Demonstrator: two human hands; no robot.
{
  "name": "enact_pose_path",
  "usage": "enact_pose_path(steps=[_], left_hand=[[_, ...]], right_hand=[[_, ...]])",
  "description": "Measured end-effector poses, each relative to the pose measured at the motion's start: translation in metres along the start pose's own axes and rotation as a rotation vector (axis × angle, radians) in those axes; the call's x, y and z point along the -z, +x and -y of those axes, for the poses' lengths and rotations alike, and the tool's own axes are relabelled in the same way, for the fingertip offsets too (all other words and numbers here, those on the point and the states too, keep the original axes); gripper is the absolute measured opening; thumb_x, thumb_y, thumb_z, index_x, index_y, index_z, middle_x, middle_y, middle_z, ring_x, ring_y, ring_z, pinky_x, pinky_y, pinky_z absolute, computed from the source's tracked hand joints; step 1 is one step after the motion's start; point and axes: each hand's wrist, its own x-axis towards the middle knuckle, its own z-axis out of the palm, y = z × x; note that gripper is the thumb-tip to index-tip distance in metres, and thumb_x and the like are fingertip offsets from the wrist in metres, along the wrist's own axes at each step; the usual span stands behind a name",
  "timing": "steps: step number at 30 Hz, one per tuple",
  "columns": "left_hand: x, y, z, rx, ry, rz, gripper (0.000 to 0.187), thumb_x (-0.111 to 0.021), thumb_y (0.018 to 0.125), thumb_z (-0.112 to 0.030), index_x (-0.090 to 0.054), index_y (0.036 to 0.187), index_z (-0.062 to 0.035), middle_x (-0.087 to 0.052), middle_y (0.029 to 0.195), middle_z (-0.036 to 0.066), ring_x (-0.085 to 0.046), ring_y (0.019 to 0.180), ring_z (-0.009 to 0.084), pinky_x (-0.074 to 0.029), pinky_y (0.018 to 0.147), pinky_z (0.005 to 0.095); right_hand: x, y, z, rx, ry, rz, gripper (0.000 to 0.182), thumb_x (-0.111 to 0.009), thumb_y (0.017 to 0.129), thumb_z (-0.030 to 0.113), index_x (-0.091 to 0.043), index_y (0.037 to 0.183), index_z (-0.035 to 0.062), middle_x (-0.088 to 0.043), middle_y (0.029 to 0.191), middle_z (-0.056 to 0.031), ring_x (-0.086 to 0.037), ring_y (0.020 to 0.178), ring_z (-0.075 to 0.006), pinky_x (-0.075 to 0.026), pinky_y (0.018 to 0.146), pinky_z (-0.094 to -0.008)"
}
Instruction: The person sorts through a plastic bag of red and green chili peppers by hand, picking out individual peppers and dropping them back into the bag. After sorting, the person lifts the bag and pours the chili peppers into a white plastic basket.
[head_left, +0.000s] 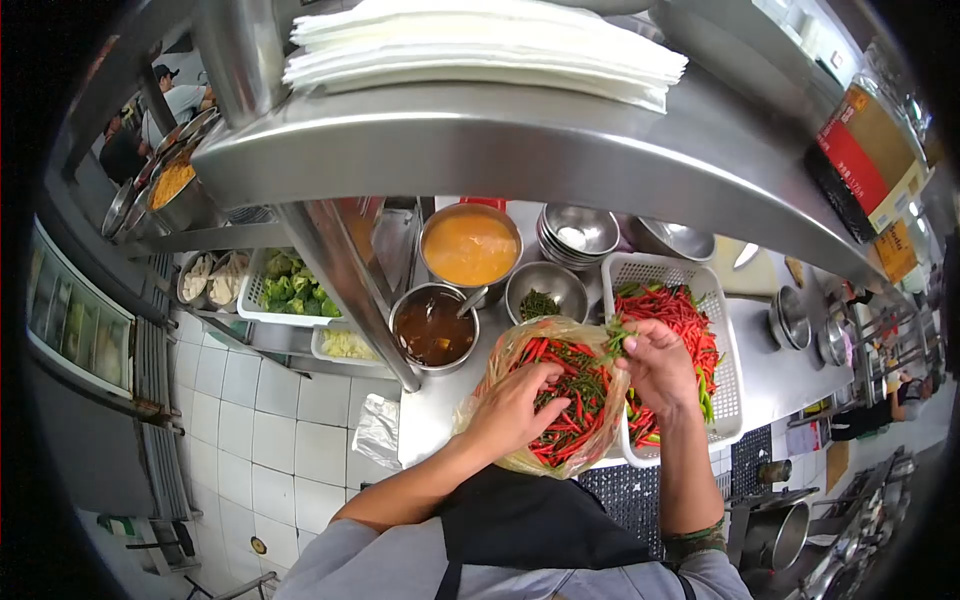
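Note:
Red chilies with green stems (575, 400) fill an open plastic bag (490, 385) at the counter's front edge. My left hand (515, 408) reaches into the bag over the chilies, its fingers apart. Above the bag's right rim, my right hand (658, 368) pinches a small bunch of green stems (617, 338) between thumb and fingers. Beneath and beyond that hand stands a white perforated basket (735, 370) holding loose red chilies (670, 318) and some green ones. A metal bowl with green stems (540, 303) sits just behind the bag.
Pots of orange liquid (470, 248) and dark sauce (434, 330) stand left of the bowl. Stacked metal bowls (580, 232) are behind. A steel shelf (520, 150) with white cloths (480, 50) crosses overhead; its post (350, 290) comes down at the left. Several people are in the background.

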Motion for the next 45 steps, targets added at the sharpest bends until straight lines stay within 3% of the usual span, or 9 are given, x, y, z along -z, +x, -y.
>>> enact_pose_path(steps=[6, 12, 15, 18, 20, 21, 26, 30, 45], left_hand=[[0.006, -0.012, -0.006, -0.061, 0.086, -0.019, 0.032, -0.072, 0.086, -0.019, -0.06, 0.112, -0.0023, -0.065, 0.106, 0.016, -0.064, 0.099, 0.0341, -0.051, 0.086, 0.0411], [0.016, -0.019, -0.014, -0.066, 0.14, -0.026, 0.029, -0.072, 0.086, -0.018, -0.062, 0.108, -0.0036, -0.064, 0.108, 0.014, -0.062, 0.103, 0.0326, -0.049, 0.09, 0.0416], [0.023, -0.021, -0.015, -0.04, 0.143, -0.04, 0.03, -0.073, 0.085, -0.019, -0.062, 0.108, -0.0033, -0.062, 0.114, 0.015, -0.06, 0.109, 0.033, -0.048, 0.094, 0.0418], [0.027, -0.024, -0.009, 0.011, 0.21, -0.15, 0.038, -0.076, 0.082, -0.02, -0.063, 0.113, -0.0029, -0.055, 0.126, 0.019, -0.053, 0.12, 0.0356, -0.045, 0.101, 0.0426], [0.03, -0.016, 0.0, 0.047, 0.245, -0.193, 0.044, -0.077, 0.081, -0.019, -0.061, 0.12, -0.0028, -0.05, 0.133, 0.023, -0.049, 0.124, 0.0399, -0.041, 0.105, 0.0445], [0.028, -0.013, 0.007, 0.072, 0.267, -0.19, 0.047, -0.076, 0.081, -0.018, -0.06, 0.123, -0.003, -0.047, 0.137, 0.024, -0.048, 0.127, 0.0411, -0.04, 0.107, 0.0454], [0.02, -0.016, 0.021, 0.087, 0.346, 0.025, 0.063, -0.076, 0.081, -0.018, -0.051, 0.136, -0.0003, -0.034, 0.148, 0.029, -0.042, 0.134, 0.0438, -0.037, 0.11, 0.0458], [0.017, -0.02, 0.025, 0.085, 0.33, 0.09, 0.07, -0.075, 0.08, -0.016, -0.045, 0.14, 0.0021, -0.026, 0.154, 0.028, -0.037, 0.138, 0.0425, -0.035, 0.112, 0.0435], [0.021, -0.03, 0.04, -0.002, 0.157, 0.087, 0.067, -0.057, 0.08, 0.002, -0.039, 0.144, 0.0009, -0.023, 0.157, 0.025, -0.033, 0.142, 0.0409, -0.036, 0.113, 0.0408]], right_hand=[[-0.002, 0.08, 0.014, 0.072, -0.154, -0.061, 0.016, -0.065, 0.091, 0.001, -0.064, 0.106, -0.0002, -0.067, 0.098, -0.0097, -0.065, 0.09, -0.0175, -0.06, 0.075, -0.0308], [-0.004, 0.142, -0.022, 0.081, -0.871, 0.082, 0.03, -0.069, 0.089, 0.015, -0.066, 0.115, -0.0002, -0.069, 0.109, -0.0119, -0.066, 0.089, -0.0186, -0.056, 0.073, -0.0301], [-0.009, 0.132, -0.015, 0.373, -1.328, 0.031, 0.034, -0.07, 0.088, 0.02, -0.066, 0.117, 0.003, -0.071, 0.106, -0.0144, -0.07, 0.089, -0.026, -0.056, 0.076, -0.0358], [-0.044, 0.057, 0.015, 0.414, -1.299, 0.172, 0.028, -0.071, 0.086, 0.017, -0.068, 0.108, 0.0, -0.071, 0.096, -0.0151, -0.07, 0.08, -0.0224, -0.054, 0.074, -0.0338], [-0.053, 0.011, 0.004, 0.251, -1.124, 0.387, 0.028, -0.073, 0.085, 0.019, -0.069, 0.106, 0.0002, -0.07, 0.094, -0.0165, -0.07, 0.088, -0.0266, -0.054, 0.079, -0.0356], [-0.051, -0.003, -0.004, 0.312, -1.342, 0.549, 0.038, -0.076, 0.082, 0.021, -0.067, 0.112, 0.0011, -0.068, 0.108, -0.0188, -0.067, 0.102, -0.0307, -0.052, 0.089, -0.0403], [-0.022, -0.046, -0.04, 0.165, -1.797, 0.515, 0.1, -0.084, 0.068, 0.038, -0.035, 0.148, 0.0053, -0.039, 0.146, -0.0254, -0.04, 0.134, -0.0454, -0.033, 0.113, -0.0502], [-0.029, -0.049, -0.061, 0.126, -1.939, 0.431, 0.119, -0.086, 0.062, 0.047, -0.023, 0.154, 0.0068, -0.035, 0.146, -0.0314, -0.032, 0.136, -0.0521, -0.028, 0.115, -0.0527], [-0.038, -0.045, -0.085, 0.153, -1.999, 0.304, 0.113, -0.087, 0.062, 0.034, -0.023, 0.153, 0.0122, -0.04, 0.141, -0.0286, -0.051, 0.119, -0.0487, -0.048, 0.097, -0.0517]])
